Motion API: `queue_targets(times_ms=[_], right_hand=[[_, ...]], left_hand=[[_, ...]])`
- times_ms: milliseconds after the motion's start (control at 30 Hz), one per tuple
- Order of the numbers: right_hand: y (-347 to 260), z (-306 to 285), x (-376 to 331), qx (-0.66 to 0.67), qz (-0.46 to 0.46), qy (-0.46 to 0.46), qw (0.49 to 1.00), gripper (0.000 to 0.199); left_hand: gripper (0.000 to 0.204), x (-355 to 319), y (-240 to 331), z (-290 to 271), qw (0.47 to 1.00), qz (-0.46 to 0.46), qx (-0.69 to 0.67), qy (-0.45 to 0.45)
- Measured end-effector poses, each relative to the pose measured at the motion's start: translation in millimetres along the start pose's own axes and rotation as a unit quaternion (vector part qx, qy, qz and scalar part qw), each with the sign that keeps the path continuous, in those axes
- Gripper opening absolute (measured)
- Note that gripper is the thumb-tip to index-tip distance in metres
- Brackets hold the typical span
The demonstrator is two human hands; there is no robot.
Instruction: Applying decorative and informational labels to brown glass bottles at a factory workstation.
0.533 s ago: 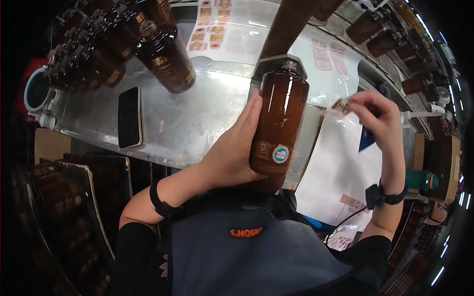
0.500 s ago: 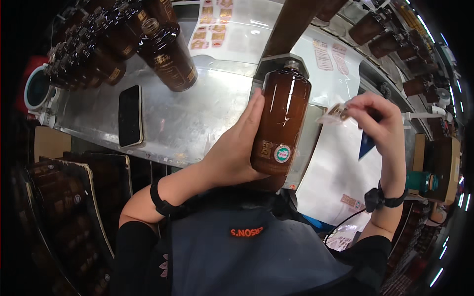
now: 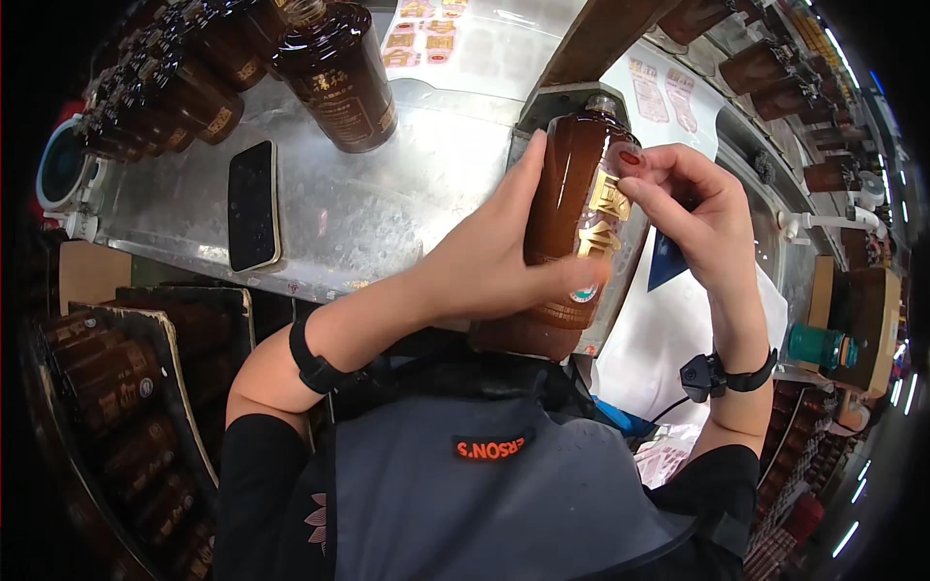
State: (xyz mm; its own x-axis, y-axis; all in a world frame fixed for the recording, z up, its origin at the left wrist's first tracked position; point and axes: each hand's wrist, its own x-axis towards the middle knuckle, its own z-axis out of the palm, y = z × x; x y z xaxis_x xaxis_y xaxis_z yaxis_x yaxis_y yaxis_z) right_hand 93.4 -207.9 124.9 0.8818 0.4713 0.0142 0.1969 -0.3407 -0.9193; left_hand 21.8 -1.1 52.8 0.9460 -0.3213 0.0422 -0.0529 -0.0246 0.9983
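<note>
A brown glass bottle leans in front of me with its neck pointing away, next to a metal frame. My left hand wraps its left side, the fingers along the glass and the thumb reaching across the lower front. A clear sticker with large gold characters lies along the bottle's right side. Its upper end, with a red mark, is pinched between thumb and fingertips of my right hand. My left thumb lies over the sticker's lower end, by a small round green-and-white label that it partly covers.
A black phone lies on the metal table. Brown bottles crowd the back left, and more fill divided boxes at lower left. Sticker sheets lie at the back. A green jar stands far right.
My right hand has brought the sticker leftward onto the bottle's side. My left thumb has moved up over the bottle's lower front, and the bottle has turned slightly.
</note>
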Motion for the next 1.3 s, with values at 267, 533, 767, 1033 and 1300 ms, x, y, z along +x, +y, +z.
queue_targets(times_ms=[267, 533, 767, 1033, 1300], right_hand=[[9.7, 4.0, 4.5, -0.055, -0.029, 0.041, 0.997, 0.015], [16.4, 3.6, 9.1, -0.015, -0.034, 0.035, 0.999, 0.015], [15.2, 4.9, 8.1, 0.011, -0.01, 0.027, 1.0, 0.014], [15.5, 5.2, 9.4, 0.03, 0.007, 0.025, 0.999, 0.013], [18.2, 4.8, 10.2, 0.046, 0.008, 0.021, 0.999, 0.013]], left_hand=[[0.105, 17.9, -6.0, 10.3, 0.996, 0.048, -0.043, 0.067], [0.099, 18.9, -8.1, 10.7, 0.996, 0.048, -0.028, 0.064], [0.099, 17.1, -9.0, 11.2, 0.995, 0.06, -0.046, 0.059], [0.099, 17.2, -7.4, 8.4, 0.996, 0.057, -0.031, 0.054], [0.098, 17.6, -11.4, 7.7, 0.996, 0.064, -0.032, 0.052]])
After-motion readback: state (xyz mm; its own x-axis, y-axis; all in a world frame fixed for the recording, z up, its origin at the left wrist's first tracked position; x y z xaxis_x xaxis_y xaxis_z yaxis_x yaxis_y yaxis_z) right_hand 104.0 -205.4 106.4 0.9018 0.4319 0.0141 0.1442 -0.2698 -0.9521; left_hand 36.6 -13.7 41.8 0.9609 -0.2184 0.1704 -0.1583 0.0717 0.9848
